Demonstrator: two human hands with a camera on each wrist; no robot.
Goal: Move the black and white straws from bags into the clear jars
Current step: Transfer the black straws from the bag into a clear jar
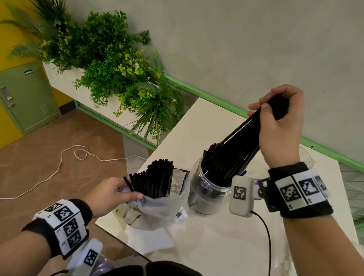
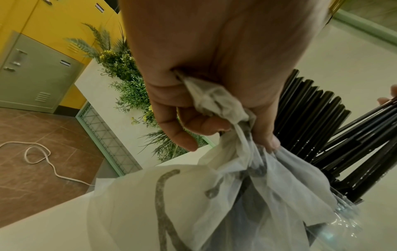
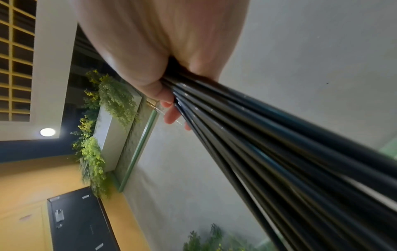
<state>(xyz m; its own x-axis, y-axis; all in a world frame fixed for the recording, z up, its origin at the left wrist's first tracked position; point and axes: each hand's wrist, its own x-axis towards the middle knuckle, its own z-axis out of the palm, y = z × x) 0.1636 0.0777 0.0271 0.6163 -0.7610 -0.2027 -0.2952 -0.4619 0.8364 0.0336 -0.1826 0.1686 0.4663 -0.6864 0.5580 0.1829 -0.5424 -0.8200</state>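
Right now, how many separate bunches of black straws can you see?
2: one bunch gripped by the right hand, lower ends in the clear jar; one standing in the bag the left hand holds. More may be hidden.

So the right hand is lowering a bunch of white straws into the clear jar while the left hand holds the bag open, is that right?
Not quite: the straws gripped by the right hand are black, not white, as the head view shows. The rest holds: their lower ends sit in the clear jar, and the left hand grips the bag.
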